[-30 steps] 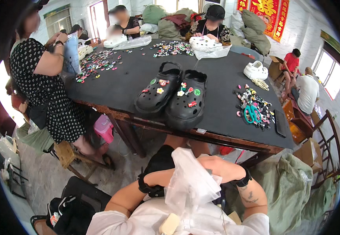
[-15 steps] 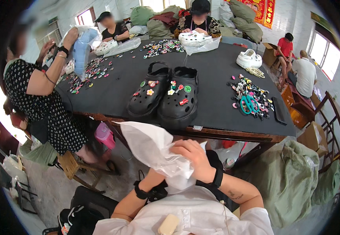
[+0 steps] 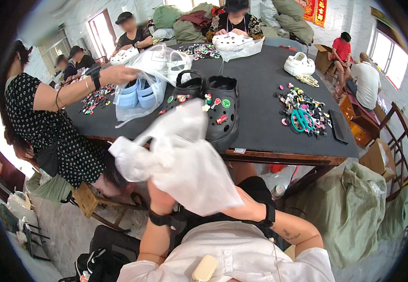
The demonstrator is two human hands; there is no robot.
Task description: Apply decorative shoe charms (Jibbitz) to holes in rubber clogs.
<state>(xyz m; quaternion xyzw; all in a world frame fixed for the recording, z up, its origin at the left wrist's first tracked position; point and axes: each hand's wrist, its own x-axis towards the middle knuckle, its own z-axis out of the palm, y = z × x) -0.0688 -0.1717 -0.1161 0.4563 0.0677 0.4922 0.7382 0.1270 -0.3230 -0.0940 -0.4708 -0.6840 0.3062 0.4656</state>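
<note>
A white translucent plastic bag is spread out in front of me, blurred by motion and covering part of the black clogs. My left hand grips its lower left part, with the fingers mostly behind the plastic. At its lower right corner my right hand holds on, its fingertips also hidden. Just beyond, on the black tabletop, stands a pair of black clogs with colourful charms on them. The right clog shows well; the left one is partly covered by the bag.
To the right lie a pile of charms, teal-handled scissors, a black tray and a white clog. On the left, a co-worker's arm reaches over bagged blue clogs. A green sack stands beside the table.
The white bag has been opened out wider and raised over the left clog. My right hand has moved lower and to the right. The co-worker's bagged blue clogs now rest on the table.
</note>
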